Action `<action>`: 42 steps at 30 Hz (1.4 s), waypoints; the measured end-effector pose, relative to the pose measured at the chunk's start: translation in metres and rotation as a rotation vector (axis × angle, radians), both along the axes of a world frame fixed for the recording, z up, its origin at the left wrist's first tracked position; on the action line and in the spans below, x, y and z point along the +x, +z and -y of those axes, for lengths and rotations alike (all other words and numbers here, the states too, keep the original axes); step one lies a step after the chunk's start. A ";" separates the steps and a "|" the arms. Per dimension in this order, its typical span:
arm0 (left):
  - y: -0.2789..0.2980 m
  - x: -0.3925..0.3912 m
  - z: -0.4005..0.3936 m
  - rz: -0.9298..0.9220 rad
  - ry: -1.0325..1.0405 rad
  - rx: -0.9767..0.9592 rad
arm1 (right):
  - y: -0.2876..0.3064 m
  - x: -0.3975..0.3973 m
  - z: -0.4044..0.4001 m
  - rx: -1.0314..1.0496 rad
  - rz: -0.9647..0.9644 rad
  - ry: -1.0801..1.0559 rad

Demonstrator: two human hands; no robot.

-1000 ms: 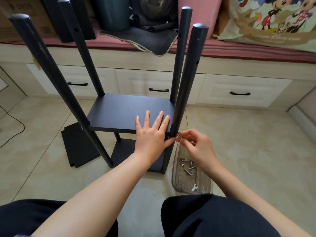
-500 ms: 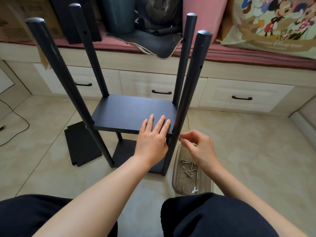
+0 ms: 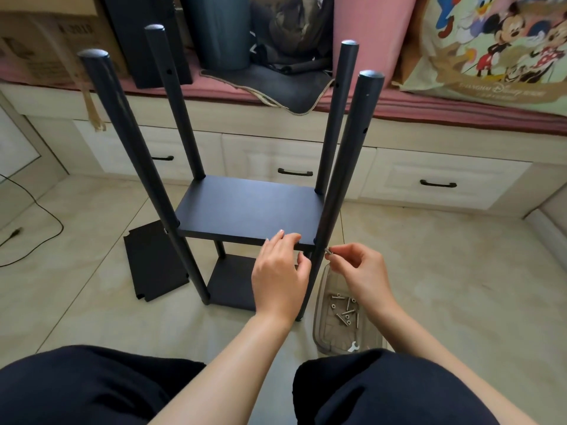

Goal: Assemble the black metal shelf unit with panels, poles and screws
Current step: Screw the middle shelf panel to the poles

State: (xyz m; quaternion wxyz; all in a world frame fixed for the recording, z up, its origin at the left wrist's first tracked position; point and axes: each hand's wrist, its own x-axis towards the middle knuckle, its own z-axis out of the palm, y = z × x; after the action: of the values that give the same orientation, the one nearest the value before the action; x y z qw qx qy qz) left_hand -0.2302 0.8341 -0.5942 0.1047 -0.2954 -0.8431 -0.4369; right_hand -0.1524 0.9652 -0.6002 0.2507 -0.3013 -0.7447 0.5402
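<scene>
Black shelf unit (image 3: 248, 210) — silver screws (image 3: 343, 311) (smoky clear tray (image 3: 322, 332)) — beige floor tiles (image 3: 445, 271)

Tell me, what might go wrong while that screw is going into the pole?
The right hand pinches a small screw at the near right pole; it could slip and drop, perhaps missing the clear tray below. The left hand grips only the front edge of the upper panel, so the panel might shift and misalign the hole. The tall poles could wobble if pushed.
</scene>
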 end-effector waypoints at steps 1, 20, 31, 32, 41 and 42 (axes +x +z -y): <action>-0.002 0.004 0.000 0.007 0.007 0.041 | 0.001 0.000 -0.001 0.002 0.000 0.004; -0.022 -0.019 -0.022 1.292 -0.297 0.602 | 0.001 0.002 -0.006 -0.009 0.000 0.076; -0.029 -0.022 -0.026 1.306 -0.297 0.602 | -0.001 -0.001 -0.006 0.028 -0.015 0.041; -0.028 -0.022 -0.026 1.310 -0.294 0.605 | -0.001 -0.001 -0.007 0.026 -0.020 0.030; -0.027 -0.020 -0.028 1.337 -0.298 0.637 | 0.001 0.000 -0.009 0.080 -0.007 0.025; -0.027 -0.021 -0.027 1.342 -0.296 0.631 | 0.001 0.000 -0.010 0.081 -0.009 0.034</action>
State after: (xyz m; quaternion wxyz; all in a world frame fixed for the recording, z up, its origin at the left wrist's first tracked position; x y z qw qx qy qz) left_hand -0.2510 0.8616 -0.6211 -0.4112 -0.0320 -0.5123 -0.7533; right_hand -0.1527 0.9754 -0.5988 0.2569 -0.2759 -0.7699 0.5149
